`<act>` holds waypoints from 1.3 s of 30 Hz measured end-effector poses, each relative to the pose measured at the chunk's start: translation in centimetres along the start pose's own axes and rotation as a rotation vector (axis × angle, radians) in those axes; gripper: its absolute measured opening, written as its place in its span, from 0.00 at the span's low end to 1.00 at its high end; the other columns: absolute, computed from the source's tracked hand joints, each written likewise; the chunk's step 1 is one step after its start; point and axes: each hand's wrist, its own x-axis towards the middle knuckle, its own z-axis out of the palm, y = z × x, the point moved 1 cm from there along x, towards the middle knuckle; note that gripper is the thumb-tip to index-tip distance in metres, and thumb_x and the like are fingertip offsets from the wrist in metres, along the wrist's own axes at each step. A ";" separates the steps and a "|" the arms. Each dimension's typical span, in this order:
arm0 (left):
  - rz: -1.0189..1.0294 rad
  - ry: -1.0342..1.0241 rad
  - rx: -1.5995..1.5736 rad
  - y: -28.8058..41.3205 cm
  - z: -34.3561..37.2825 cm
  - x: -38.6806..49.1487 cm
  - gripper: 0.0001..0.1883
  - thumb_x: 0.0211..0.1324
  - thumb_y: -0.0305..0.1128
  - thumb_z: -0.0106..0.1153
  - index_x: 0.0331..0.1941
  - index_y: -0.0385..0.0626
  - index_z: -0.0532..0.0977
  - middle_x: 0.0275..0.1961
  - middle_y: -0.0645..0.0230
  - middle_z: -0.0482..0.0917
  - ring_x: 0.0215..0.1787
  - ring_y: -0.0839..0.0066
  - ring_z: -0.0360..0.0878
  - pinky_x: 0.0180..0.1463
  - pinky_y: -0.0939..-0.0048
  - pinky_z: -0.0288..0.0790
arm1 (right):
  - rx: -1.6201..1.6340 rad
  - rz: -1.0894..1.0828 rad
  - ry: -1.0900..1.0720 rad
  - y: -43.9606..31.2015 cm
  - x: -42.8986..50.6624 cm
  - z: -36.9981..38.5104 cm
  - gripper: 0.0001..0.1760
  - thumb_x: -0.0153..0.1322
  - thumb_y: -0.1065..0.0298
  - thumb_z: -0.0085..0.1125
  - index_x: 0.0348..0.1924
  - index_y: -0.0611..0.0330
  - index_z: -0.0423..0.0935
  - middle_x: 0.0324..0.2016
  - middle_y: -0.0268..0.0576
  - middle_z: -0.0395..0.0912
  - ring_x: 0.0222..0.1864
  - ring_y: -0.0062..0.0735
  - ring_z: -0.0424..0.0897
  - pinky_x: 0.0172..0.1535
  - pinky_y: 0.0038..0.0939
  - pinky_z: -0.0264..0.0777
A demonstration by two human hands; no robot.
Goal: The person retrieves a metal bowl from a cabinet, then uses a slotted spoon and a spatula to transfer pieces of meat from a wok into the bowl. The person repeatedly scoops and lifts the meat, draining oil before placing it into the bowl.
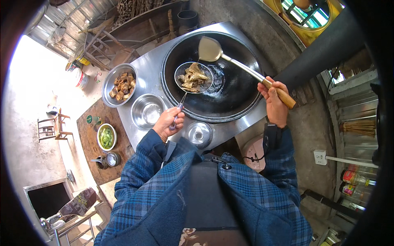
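My left hand [170, 122] grips the purple-grey handle of a wire-mesh skimmer [210, 80]. Browned, folded pieces of fried food [194, 77] lie heaped in it, above the left part of a large black wok [237, 106]. A wok spatula [210, 49] is in my right hand [275, 103], held by its wooden handle. Its broad metal blade hangs over the far side of the wok, just beyond the skimmer's rim. Shiny liquid, apparently oil, pools at the wok's bottom [219, 80], partly hidden by the skimmer.
On the steel stovetop [144, 69], left of the wok, stand a metal basin [104, 89] of browned chunks, a steel bowl [135, 112] and a round metal lid [199, 135]. A wooden table [87, 135] holds a bowl of green vegetables [106, 137]. A thick black pipe [320, 49] slants at right.
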 end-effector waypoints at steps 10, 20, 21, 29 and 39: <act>0.061 -0.032 0.113 2.3 0.9 -2.7 0.05 0.69 0.32 0.43 0.39 0.46 0.65 0.25 0.71 0.69 0.17 0.86 0.63 0.17 0.84 0.58 | -0.206 0.365 0.346 5.8 4.5 -3.7 0.07 0.68 0.67 0.63 0.35 0.60 0.77 0.28 0.39 0.78 0.27 0.28 0.81 0.32 0.27 0.80; 0.116 -0.014 0.206 4.9 1.0 -4.3 0.11 0.69 0.31 0.42 0.50 0.42 0.69 0.24 0.73 0.69 0.15 0.87 0.60 0.16 0.85 0.54 | -0.158 0.492 0.388 9.9 5.8 -3.9 0.08 0.69 0.67 0.61 0.39 0.58 0.75 0.31 0.42 0.78 0.29 0.30 0.81 0.34 0.31 0.80; 0.101 0.007 0.202 4.9 1.0 -4.4 0.10 0.69 0.31 0.42 0.50 0.43 0.69 0.24 0.73 0.68 0.15 0.87 0.60 0.15 0.85 0.54 | -0.105 0.499 0.372 10.8 5.5 -4.0 0.08 0.70 0.67 0.60 0.39 0.58 0.74 0.31 0.42 0.78 0.31 0.32 0.82 0.36 0.33 0.80; 0.037 0.099 0.311 5.2 0.9 -6.6 0.02 0.67 0.30 0.42 0.38 0.47 0.64 0.26 0.71 0.68 0.17 0.86 0.62 0.18 0.84 0.57 | 0.302 0.401 0.333 17.7 2.5 -1.8 0.09 0.70 0.69 0.59 0.43 0.54 0.71 0.39 0.45 0.78 0.40 0.43 0.82 0.48 0.45 0.78; -0.071 0.072 0.162 4.9 0.1 -7.1 0.08 0.69 0.31 0.43 0.47 0.43 0.67 0.26 0.72 0.68 0.17 0.86 0.62 0.18 0.83 0.57 | 0.456 0.457 0.452 20.1 2.4 -0.7 0.10 0.70 0.65 0.60 0.41 0.52 0.70 0.41 0.47 0.78 0.43 0.47 0.81 0.53 0.49 0.74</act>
